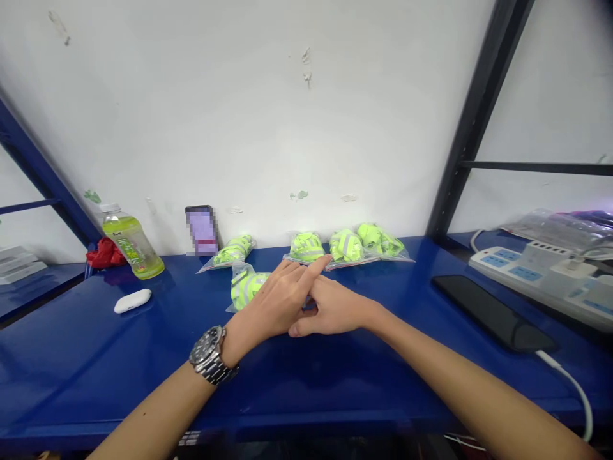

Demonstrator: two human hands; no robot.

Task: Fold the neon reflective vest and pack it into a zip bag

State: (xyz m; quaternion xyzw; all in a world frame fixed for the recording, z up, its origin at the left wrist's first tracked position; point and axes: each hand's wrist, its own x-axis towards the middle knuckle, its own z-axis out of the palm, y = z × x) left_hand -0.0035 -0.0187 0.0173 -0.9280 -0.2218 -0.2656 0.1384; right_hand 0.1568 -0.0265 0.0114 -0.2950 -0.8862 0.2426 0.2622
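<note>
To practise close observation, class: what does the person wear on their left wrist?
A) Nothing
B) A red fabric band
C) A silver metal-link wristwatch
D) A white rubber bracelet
C: the silver metal-link wristwatch circles the wrist just behind the left hand.

Bagged neon-yellow garments (306,248) block reach to the wall (268,115) (a phone (202,230) too).

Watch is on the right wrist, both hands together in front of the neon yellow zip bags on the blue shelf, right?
No: the head view shows the metal wristwatch on the left wrist, not the right. The rest is right: the left hand and right hand are together in front of the neon yellow zip bags on the blue shelf.
</note>
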